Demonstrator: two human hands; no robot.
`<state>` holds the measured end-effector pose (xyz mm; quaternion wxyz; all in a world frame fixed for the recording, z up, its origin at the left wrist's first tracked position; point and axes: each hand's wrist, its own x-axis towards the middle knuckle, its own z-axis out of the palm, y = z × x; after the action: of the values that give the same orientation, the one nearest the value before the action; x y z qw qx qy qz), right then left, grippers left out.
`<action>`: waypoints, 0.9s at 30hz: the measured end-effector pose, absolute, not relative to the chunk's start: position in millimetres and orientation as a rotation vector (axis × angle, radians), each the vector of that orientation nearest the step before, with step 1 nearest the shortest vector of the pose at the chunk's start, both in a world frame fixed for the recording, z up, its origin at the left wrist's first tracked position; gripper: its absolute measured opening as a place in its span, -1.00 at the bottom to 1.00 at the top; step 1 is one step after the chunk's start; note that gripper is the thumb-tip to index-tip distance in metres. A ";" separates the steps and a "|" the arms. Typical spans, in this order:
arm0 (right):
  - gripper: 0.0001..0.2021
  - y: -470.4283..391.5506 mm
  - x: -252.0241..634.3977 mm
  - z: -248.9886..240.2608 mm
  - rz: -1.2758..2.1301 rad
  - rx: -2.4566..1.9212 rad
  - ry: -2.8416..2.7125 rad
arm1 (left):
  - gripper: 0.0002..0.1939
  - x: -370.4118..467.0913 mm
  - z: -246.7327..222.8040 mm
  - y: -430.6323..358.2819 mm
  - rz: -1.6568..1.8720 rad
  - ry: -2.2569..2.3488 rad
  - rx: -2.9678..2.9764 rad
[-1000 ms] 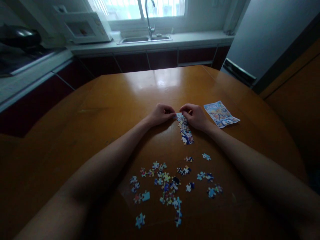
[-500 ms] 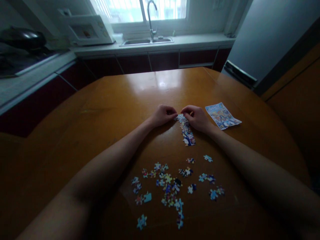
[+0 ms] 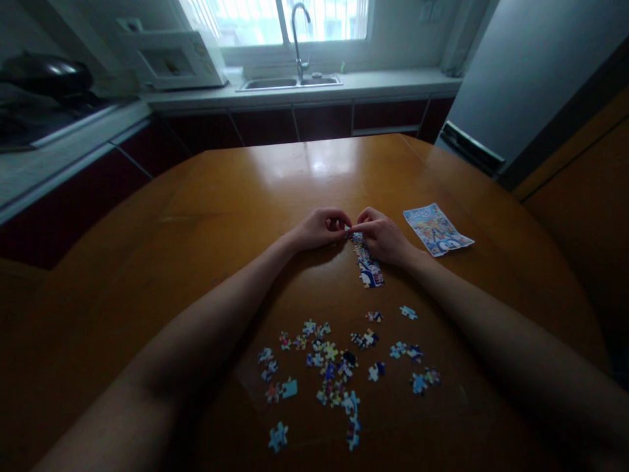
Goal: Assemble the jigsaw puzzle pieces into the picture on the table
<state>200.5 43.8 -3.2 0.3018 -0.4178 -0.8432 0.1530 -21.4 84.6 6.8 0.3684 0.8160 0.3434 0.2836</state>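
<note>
Head view, right hand (image 3: pixel 382 237) overlapping puzzle strip (image 3: pixel 371 271), printed sheet (image 3: pixel 436 228) nearby

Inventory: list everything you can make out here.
Table: one, brown, foreground
Puzzle strip: one, multicoloured, central
Loose puzzle pieces: many, multicoloured, near side
Picture sheet: one, bluish, right of strip
Counter: one, pale, back, left
Window: one, bright, back wall
Sink: one, silver, below window
Faucet: one, silver, at sink
Microwave: one, white, counter's left
Stove: one, dark, far left
Pan: one, black, on stove
Cabinets: several, dark red, under counter
Refrigerator: one, grey, right
Left hand: one, by strip's far end
Right hand: one, over strip
Forearms: two, both sides
</note>
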 end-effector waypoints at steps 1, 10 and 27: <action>-0.63 43.5 200.5 -2.6 0.403 -1.105 -2.247 | -0.78 -22.1 6.8 84.5 0.711 0.862 2.083; -0.64 46.3 199.6 -8.1 0.375 -1.097 -2.215 | -0.81 -23.8 5.7 87.4 0.698 0.809 2.118; -0.62 47.4 200.6 -12.1 0.371 -1.063 -2.209 | -0.78 -21.6 -1.6 91.7 0.868 0.890 2.437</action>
<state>200.6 47.4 -12.1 0.3251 -0.4053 -0.8426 0.1414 -21.6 91.7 -1.6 0.2014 0.8726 0.3185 0.3107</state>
